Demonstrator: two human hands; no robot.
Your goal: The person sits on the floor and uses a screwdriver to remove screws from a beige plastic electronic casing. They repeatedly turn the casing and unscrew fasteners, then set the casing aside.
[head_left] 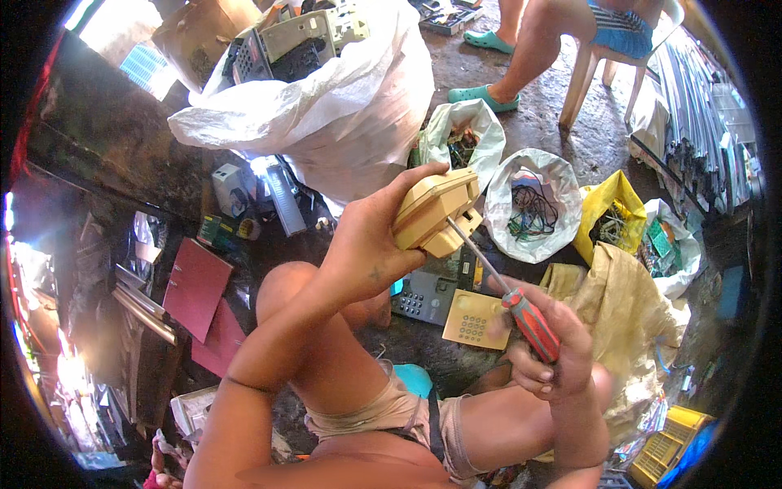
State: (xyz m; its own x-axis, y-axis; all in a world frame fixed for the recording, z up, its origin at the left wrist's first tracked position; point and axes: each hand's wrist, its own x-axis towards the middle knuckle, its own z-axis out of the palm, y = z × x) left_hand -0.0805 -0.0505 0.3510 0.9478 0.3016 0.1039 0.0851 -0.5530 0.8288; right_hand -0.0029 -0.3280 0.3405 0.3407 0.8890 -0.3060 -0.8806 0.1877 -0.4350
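Note:
My left hand [379,224] grips a yellowed plastic housing [432,213], thumb and fingers around its left end, raised over my knees. In my right hand [562,342] is a screwdriver [533,326] with a red and grey handle. Its metal shaft points up and left, and the tip meets the underside of the housing near a small opening. Whether it sits in a screw I cannot tell. Below, on the ground, lie a beige keypad panel [476,319] with round holes and a dark telephone body [422,295] with a keypad.
A big white sack [326,122] of old device casings stands at the upper left. Smaller bags hold wires [533,204], metal bits [617,220] and green boards [661,240]. Someone in teal clogs [485,99] sits on a plastic chair [582,77]. A tan sack [623,318] lies by my right knee.

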